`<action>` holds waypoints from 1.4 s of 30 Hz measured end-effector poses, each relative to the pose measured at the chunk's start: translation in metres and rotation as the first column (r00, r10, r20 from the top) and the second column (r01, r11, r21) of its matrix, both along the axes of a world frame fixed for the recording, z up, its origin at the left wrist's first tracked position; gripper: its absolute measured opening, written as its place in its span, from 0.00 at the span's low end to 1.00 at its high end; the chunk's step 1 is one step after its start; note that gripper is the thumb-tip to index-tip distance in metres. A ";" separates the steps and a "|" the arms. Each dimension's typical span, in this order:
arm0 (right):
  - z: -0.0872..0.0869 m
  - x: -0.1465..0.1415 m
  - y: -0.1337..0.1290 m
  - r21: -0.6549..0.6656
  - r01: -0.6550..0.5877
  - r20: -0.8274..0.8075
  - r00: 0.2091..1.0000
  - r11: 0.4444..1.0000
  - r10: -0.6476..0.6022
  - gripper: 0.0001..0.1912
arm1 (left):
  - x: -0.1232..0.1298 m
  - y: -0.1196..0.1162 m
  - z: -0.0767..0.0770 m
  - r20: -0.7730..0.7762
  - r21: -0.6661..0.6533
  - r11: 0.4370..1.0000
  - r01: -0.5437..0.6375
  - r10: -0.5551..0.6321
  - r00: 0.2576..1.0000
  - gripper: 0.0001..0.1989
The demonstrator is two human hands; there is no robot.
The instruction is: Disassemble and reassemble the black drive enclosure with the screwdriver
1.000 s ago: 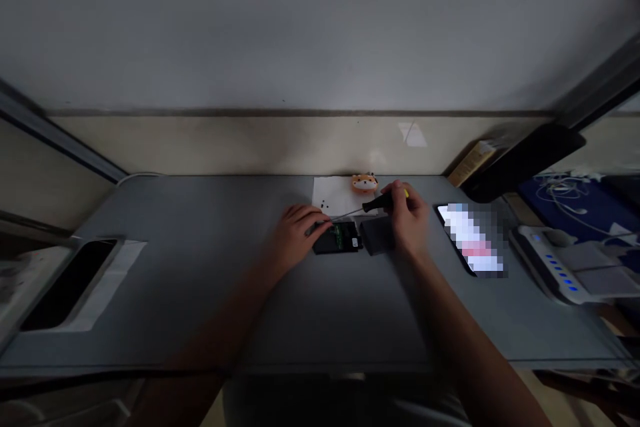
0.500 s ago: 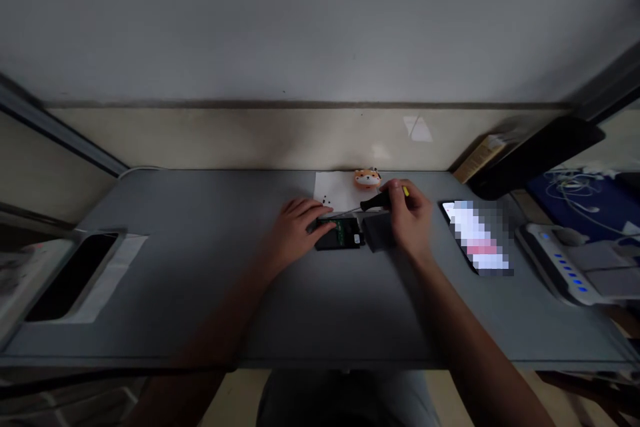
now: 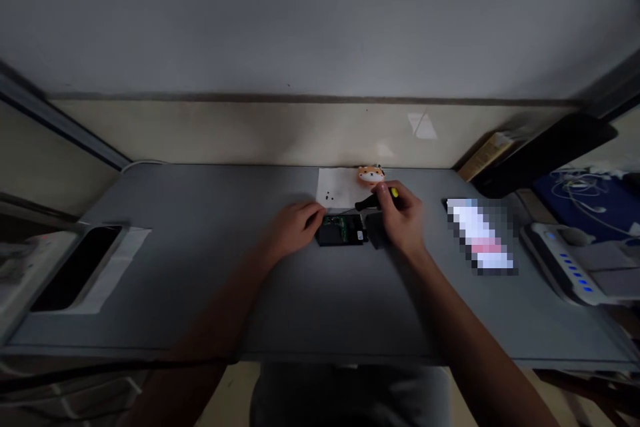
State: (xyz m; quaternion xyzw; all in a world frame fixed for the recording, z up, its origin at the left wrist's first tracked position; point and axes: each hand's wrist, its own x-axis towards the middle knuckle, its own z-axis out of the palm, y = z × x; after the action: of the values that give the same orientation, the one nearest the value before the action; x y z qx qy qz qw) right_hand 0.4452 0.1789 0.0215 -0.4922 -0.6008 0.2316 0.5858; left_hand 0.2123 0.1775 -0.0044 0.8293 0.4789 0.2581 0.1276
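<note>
A black device with a green circuit board (image 3: 344,230) lies on the grey table. At its left end my left hand (image 3: 299,225) has its fingers pressed together at the device's upper left corner; what they grip is too small to make out. My right hand (image 3: 403,219) is closed round the black and yellow screwdriver (image 3: 369,202), whose shaft points left over the device's upper edge. Beside the device, partly under my right hand, is a dark flat cover (image 3: 375,232). Several tiny dark screws (image 3: 329,196) rest on a white paper (image 3: 340,183) behind the device.
An orange and white animal figure (image 3: 371,175) stands at the paper's right end. A lit phone (image 3: 481,237) and a power strip (image 3: 567,263) are at the right. Another dark phone (image 3: 77,270) lies at the far left. The wall (image 3: 250,130) bounds the back.
My left fingers have drawn together and back to the left, uncovering more of the circuit board. The view has shifted slightly; my right hand still grips the screwdriver.
</note>
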 end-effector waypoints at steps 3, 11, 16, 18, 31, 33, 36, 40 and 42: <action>-0.001 -0.001 0.000 0.006 0.002 0.009 1.000 1.000 -0.002 0.21 | 0.000 0.000 0.000 0.021 -0.007 0.999 0.041 -0.040 0.999 0.14; -0.003 -0.004 0.001 -0.014 -0.019 -0.038 0.999 1.000 0.019 0.20 | 0.001 -0.001 0.000 0.070 -0.017 0.997 0.071 -0.070 0.995 0.13; 0.001 -0.008 -0.003 0.002 -0.016 0.015 1.000 1.000 0.016 0.20 | 0.001 0.000 -0.002 0.082 -0.012 0.998 0.068 -0.067 0.994 0.13; 0.002 -0.008 -0.003 0.001 0.005 0.019 1.000 1.000 -0.005 0.21 | 0.000 0.000 -0.002 0.078 -0.007 0.998 0.065 -0.064 0.995 0.13; 0.005 -0.005 -0.001 -0.001 0.024 0.033 0.999 1.000 -0.024 0.24 | 0.001 -0.001 -0.001 0.088 -0.010 0.997 0.077 -0.076 0.993 0.14; 0.005 -0.006 -0.002 0.005 0.014 0.036 0.999 1.000 -0.014 0.24 | 0.001 0.000 -0.001 0.087 -0.010 0.997 0.080 -0.079 0.993 0.13; 0.005 -0.007 -0.004 0.018 0.004 0.051 0.999 1.000 -0.005 0.23 | 0.001 0.000 -0.001 0.081 -0.013 0.997 0.077 -0.076 0.994 0.13; 0.010 -0.010 -0.008 0.044 -0.022 0.089 0.996 0.999 0.018 0.21 | 0.002 -0.001 0.000 0.083 -0.019 0.997 0.071 -0.069 0.994 0.13; 0.015 -0.013 -0.010 0.060 -0.050 0.113 0.993 0.997 0.043 0.20 | 0.002 -0.001 0.000 0.084 -0.018 0.998 0.060 -0.058 0.995 0.13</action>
State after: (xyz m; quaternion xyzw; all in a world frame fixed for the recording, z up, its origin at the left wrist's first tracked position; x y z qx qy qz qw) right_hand 0.4323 0.1693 0.0362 -0.4718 -0.6508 0.1982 0.5609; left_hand 0.2146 0.1765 -0.0040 0.8303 0.4510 0.2836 0.1635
